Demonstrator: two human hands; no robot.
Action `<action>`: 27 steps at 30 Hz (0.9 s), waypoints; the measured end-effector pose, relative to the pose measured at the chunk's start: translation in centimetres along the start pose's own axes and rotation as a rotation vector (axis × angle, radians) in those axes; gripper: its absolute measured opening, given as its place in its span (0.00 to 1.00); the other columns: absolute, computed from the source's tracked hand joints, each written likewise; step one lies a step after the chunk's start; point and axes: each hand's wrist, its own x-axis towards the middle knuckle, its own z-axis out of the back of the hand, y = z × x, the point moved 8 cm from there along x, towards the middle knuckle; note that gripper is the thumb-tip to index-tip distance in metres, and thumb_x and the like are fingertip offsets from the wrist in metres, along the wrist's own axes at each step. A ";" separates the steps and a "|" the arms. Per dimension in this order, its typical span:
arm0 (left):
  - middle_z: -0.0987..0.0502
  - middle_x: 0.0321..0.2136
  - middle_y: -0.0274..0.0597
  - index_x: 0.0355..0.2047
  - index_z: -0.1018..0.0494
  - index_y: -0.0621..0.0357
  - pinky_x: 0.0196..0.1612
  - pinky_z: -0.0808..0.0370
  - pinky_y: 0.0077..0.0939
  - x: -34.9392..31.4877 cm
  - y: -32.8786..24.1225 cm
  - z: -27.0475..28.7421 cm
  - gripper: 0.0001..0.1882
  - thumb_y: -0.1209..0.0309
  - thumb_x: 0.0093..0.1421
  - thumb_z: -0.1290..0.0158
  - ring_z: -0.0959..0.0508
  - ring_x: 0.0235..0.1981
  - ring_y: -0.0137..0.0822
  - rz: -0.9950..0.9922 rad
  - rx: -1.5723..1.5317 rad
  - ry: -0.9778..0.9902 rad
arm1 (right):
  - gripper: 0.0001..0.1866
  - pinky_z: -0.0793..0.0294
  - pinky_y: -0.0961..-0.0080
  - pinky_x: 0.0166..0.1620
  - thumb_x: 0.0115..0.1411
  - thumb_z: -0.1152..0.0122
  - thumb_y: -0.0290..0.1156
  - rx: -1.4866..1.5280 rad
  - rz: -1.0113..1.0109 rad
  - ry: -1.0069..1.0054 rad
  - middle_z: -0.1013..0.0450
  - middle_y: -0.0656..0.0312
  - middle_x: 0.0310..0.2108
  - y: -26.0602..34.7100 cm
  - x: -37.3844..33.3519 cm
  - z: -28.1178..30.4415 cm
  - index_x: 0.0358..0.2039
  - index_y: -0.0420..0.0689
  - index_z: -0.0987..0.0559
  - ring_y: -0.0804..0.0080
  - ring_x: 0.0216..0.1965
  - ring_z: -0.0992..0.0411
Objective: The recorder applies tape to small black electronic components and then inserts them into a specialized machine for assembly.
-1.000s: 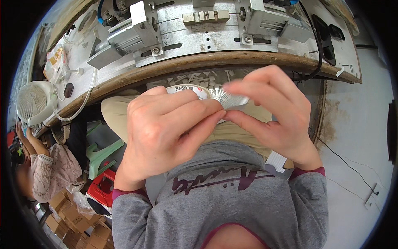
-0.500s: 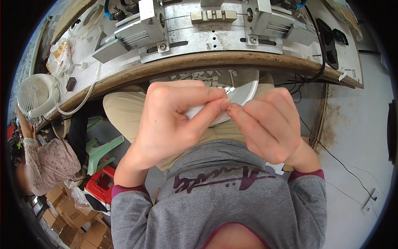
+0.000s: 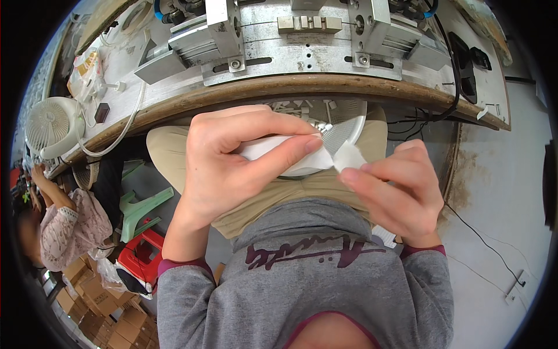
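Observation:
My left hand [image 3: 221, 166] is closed, its thumb and fingers pinching a thin white sheet [image 3: 317, 161] that looks like paper or tissue. Part of this sheet runs back under the fingers, where it is hidden. Just to the right, the fingertips of my right hand [image 3: 404, 189] grip a small white piece [image 3: 349, 156] of the same look. The two white pieces meet at a narrow point between my hands; whether they are still joined I cannot tell. Below my hands, a white mesh basket [image 3: 350, 129] on my lap holds several small white parts [image 3: 296, 107].
A metal fixture [image 3: 308, 64] with a slotted block [image 3: 309, 24] stands on the wooden-edged bench [image 3: 325, 83]. A white fan [image 3: 49, 128] is at the left. Another person [image 3: 78, 230] sits at the far left, near a red stool [image 3: 139, 256] and cardboard boxes [image 3: 93, 296].
My fingertips were together before; now my right hand has moved right and down with the small white piece. More of the white sheet shows in my left hand.

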 end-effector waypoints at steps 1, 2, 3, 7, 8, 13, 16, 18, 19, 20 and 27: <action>0.20 0.22 0.40 0.28 0.19 0.64 0.22 0.36 0.15 -0.1 0.1 0.1 0.06 0.81 0.47 0.38 0.26 0.21 0.24 -0.005 -0.013 -0.007 | 0.22 0.40 0.83 0.26 0.31 0.36 0.28 -0.002 -0.017 0.007 0.28 0.68 0.29 -0.1 0.0 0.0 0.33 0.43 0.16 0.79 0.22 0.37; 0.20 0.22 0.40 0.28 0.19 0.64 0.22 0.37 0.15 -0.1 0.0 0.1 0.06 0.81 0.47 0.38 0.26 0.20 0.24 -0.008 -0.022 -0.015 | 0.22 0.40 0.83 0.25 0.30 0.36 0.28 -0.028 -0.003 0.012 0.28 0.68 0.30 0.2 0.0 0.1 0.34 0.43 0.16 0.80 0.22 0.38; 0.20 0.22 0.40 0.29 0.19 0.64 0.22 0.37 0.15 -0.1 -0.1 0.1 0.06 0.80 0.47 0.38 0.26 0.20 0.24 -0.011 0.010 -0.019 | 0.23 0.40 0.83 0.25 0.30 0.36 0.28 -0.055 0.015 0.011 0.28 0.68 0.30 0.4 0.0 0.1 0.34 0.44 0.16 0.80 0.22 0.38; 0.20 0.22 0.39 0.29 0.19 0.63 0.21 0.38 0.15 0.0 -0.3 0.2 0.07 0.80 0.47 0.37 0.28 0.19 0.23 -0.037 0.087 -0.039 | 0.24 0.40 0.83 0.25 0.30 0.37 0.29 -0.154 0.078 0.010 0.27 0.68 0.30 1.2 -0.1 -0.2 0.34 0.44 0.15 0.79 0.22 0.39; 0.20 0.22 0.39 0.29 0.19 0.64 0.21 0.38 0.15 -0.1 -0.3 0.3 0.07 0.79 0.47 0.37 0.28 0.19 0.23 -0.043 0.097 -0.045 | 0.24 0.39 0.83 0.26 0.30 0.38 0.29 -0.163 0.081 0.017 0.27 0.68 0.31 1.2 -0.1 -0.3 0.34 0.44 0.15 0.79 0.22 0.39; 0.21 0.21 0.37 0.30 0.18 0.62 0.20 0.40 0.15 -0.1 -0.5 0.2 0.08 0.78 0.47 0.36 0.31 0.18 0.21 -0.059 0.174 -0.062 | 0.23 0.39 0.81 0.29 0.31 0.39 0.30 -0.256 0.122 -0.008 0.27 0.70 0.33 1.7 -0.6 -0.4 0.34 0.46 0.15 0.79 0.26 0.39; 0.21 0.21 0.37 0.30 0.18 0.62 0.20 0.41 0.15 -0.1 -0.5 0.1 0.08 0.78 0.46 0.36 0.32 0.18 0.21 -0.048 0.196 -0.067 | 0.22 0.39 0.81 0.31 0.32 0.38 0.31 -0.303 0.128 -0.015 0.27 0.72 0.34 1.9 -0.8 -0.5 0.34 0.47 0.15 0.79 0.29 0.39; 0.21 0.21 0.36 0.30 0.18 0.61 0.20 0.41 0.15 -0.1 -0.4 0.2 0.08 0.78 0.47 0.36 0.33 0.18 0.21 -0.054 0.211 -0.078 | 0.22 0.39 0.80 0.31 0.32 0.38 0.31 -0.325 0.136 0.013 0.27 0.72 0.34 2.1 -0.8 -0.5 0.34 0.48 0.15 0.78 0.30 0.39; 0.21 0.21 0.36 0.30 0.18 0.62 0.20 0.41 0.15 -0.1 -0.4 0.3 0.08 0.78 0.47 0.37 0.32 0.18 0.21 -0.063 0.224 -0.085 | 0.22 0.39 0.80 0.31 0.33 0.38 0.31 -0.319 0.136 0.015 0.27 0.72 0.34 2.3 -0.8 -0.5 0.34 0.48 0.15 0.78 0.30 0.40; 0.21 0.21 0.36 0.30 0.18 0.62 0.20 0.41 0.15 -0.1 -0.5 0.3 0.08 0.78 0.47 0.37 0.32 0.18 0.21 -0.071 0.238 -0.091 | 0.21 0.39 0.79 0.31 0.34 0.37 0.31 -0.314 0.136 0.015 0.27 0.72 0.35 2.4 -0.8 -0.4 0.34 0.48 0.15 0.78 0.30 0.40; 0.19 0.25 0.38 0.32 0.19 0.64 0.24 0.37 0.13 -0.1 -0.1 1.7 0.09 0.78 0.49 0.37 0.28 0.22 0.21 -0.051 0.295 -0.154 | 0.21 0.40 0.81 0.31 0.35 0.35 0.31 -0.061 -0.020 -0.005 0.28 0.74 0.35 0.9 -0.9 0.4 0.36 0.49 0.16 0.79 0.31 0.39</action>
